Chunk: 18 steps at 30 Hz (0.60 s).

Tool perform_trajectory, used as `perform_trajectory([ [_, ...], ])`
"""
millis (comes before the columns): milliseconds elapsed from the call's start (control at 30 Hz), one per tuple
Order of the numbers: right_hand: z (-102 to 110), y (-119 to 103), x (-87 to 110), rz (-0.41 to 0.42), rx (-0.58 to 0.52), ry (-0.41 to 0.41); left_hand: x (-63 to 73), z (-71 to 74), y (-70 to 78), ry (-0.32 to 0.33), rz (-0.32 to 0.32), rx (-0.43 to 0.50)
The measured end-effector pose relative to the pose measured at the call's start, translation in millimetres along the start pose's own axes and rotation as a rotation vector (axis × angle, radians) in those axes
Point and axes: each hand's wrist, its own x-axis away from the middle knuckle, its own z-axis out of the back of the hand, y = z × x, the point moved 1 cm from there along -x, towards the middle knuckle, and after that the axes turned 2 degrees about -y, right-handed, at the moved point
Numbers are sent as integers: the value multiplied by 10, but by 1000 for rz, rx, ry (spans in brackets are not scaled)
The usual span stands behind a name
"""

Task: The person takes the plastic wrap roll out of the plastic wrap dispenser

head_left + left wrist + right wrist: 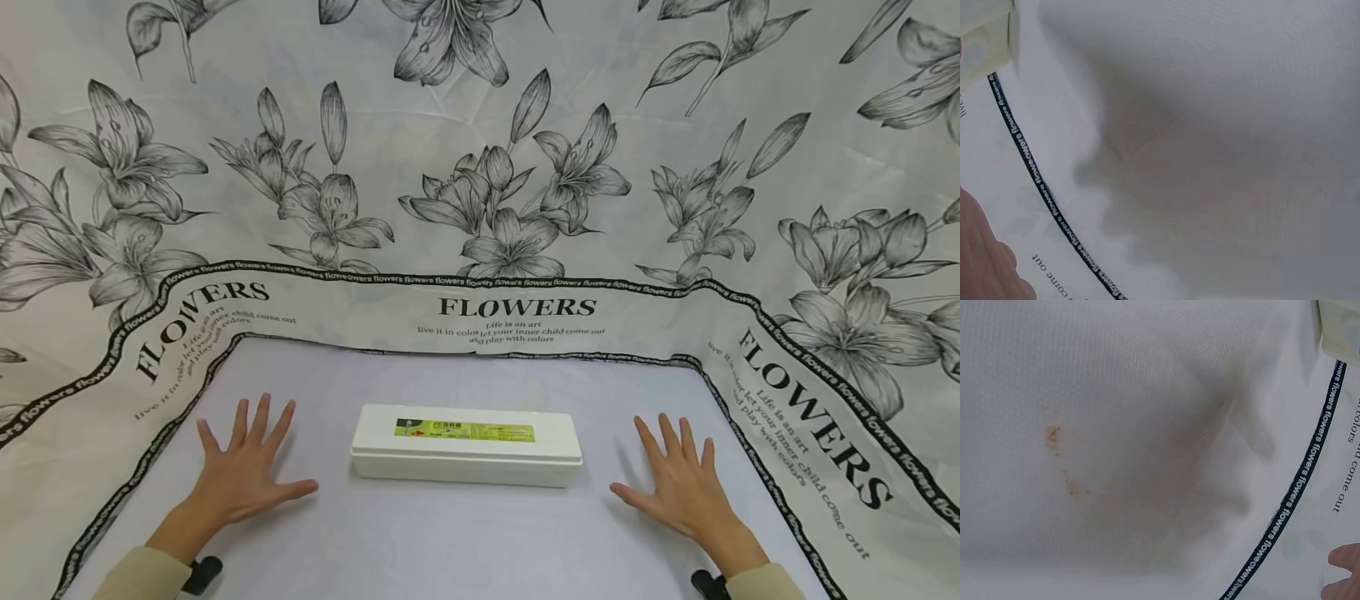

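A long white lidded box (465,462) with a yellow-green label (465,430) lies lengthwise across the table between the two hands. To its left, my left hand (242,475) is spread palm down, fingers apart and thumb toward the box. My right hand (678,479) is spread the same way on the other side, its thumb pointing at the box's right end. Neither hand touches the box or holds anything. Each wrist view catches only a corner of the box (985,37), (1341,328) and part of a hand at the edge, over shadowed white cloth.
White cloth (465,542) covers the table, bordered by a band with black "FLOWERS" lettering (517,307). Behind it rises a backdrop printed with grey lilies (510,192). Small orange-brown stains (1054,439) mark the cloth in the right wrist view. Dark wrist straps (202,575) show below both hands.
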Motion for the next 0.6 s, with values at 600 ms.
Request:
perform_trajectory([
  [600, 17, -92, -76, -12, -45, -13, -145, 13, 151, -11, 42, 94],
])
